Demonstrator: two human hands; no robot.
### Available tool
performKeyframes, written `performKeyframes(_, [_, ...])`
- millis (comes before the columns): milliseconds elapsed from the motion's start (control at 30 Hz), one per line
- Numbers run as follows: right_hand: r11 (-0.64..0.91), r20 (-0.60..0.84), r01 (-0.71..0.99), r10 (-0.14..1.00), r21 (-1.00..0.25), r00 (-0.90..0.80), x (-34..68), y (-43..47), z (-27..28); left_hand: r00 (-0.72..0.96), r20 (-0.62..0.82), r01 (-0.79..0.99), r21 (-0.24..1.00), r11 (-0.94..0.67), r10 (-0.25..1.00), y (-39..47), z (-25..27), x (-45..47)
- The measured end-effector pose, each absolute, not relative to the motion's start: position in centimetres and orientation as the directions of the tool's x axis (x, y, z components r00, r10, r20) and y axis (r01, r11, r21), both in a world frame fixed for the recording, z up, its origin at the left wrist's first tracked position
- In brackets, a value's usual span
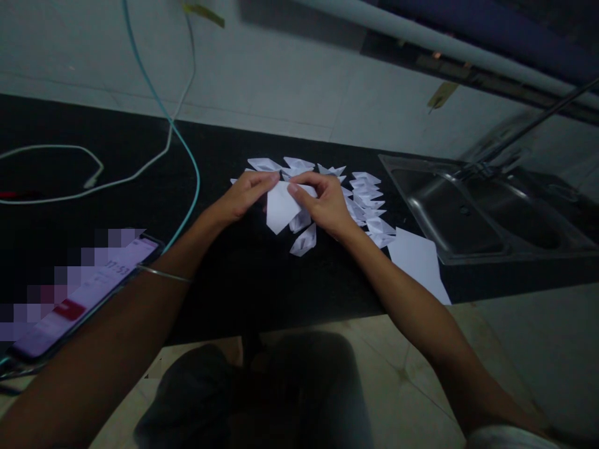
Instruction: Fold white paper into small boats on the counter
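Note:
A partly folded sheet of white paper (281,209) is held between both hands above the black counter, its lower end coming to a blunt point. My left hand (250,192) pinches its upper left corner between thumb and fingers. On the other side, my right hand (327,199) grips the upper right edge, thumb on top and fingers curled behind. Several folded white paper boats (367,187) lie in rows behind and to the right of my hands. One more folded paper piece (304,241) rests just below the held sheet.
White paper sheets (416,259) lie by the counter's front edge, left of a steel double sink (442,206). A lit phone (88,293) is under my left forearm. A teal cable (194,165) and a white cable (135,178) cross the black counter (224,293).

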State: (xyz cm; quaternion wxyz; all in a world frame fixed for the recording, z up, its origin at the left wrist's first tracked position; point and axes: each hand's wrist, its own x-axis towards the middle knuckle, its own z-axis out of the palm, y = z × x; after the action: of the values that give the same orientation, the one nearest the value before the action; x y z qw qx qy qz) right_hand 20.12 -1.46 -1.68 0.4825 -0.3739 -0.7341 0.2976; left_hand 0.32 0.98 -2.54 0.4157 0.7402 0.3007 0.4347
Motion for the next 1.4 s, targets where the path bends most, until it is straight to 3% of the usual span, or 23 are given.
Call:
performKeyframes(233, [0.378,0.35,0.137,0.918,-0.916,-0.187,19.9,-1.5,-1.9,0.41,0.457,0.088,0.842,-0.533,0.789,1.8,-3.5,0.6])
performKeyframes(433, [0.137,0.122,0.019,0.928,-0.99,-0.353,19.6,-2.8,-0.9,0.272,0.44,0.076,0.876,-0.475,0.856,1.9,-3.3,0.6])
performKeyframes(633, [0.225,0.202,0.017,0.9,-0.974,-0.386,19.6,-3.0,-0.8,0.292,0.45,0.104,0.862,-0.496,0.844,1.8,-3.2,0.7])
performKeyframes(900, [0.427,0.343,0.285,0.89,-0.858,-0.3,20.5,-1.8,-1.9,0.307,0.49,0.217,0.799,-0.561,0.816,2.0,-2.8,0.2])
performKeyframes(1000, [0.4,0.322,0.249,0.898,-0.882,-0.3,20.2,-1.8,-1.9,0.284,0.436,0.145,0.861,-0.488,0.854,1.6,-2.5,0.7])
performKeyframes(1200, [0.174,0.138,0.079,0.931,-0.981,-0.338,19.6,-1.9,-2.1,0.285,0.39,0.06,0.904,-0.423,0.876,1.7,-3.4,1.2])
performKeyframes(1400, [0.295,0.253,0.15,0.935,-0.944,-0.249,20.2,-1.2,-2.7,0.324,0.412,0.114,0.876,-0.468,0.851,1.7,-3.1,1.0])
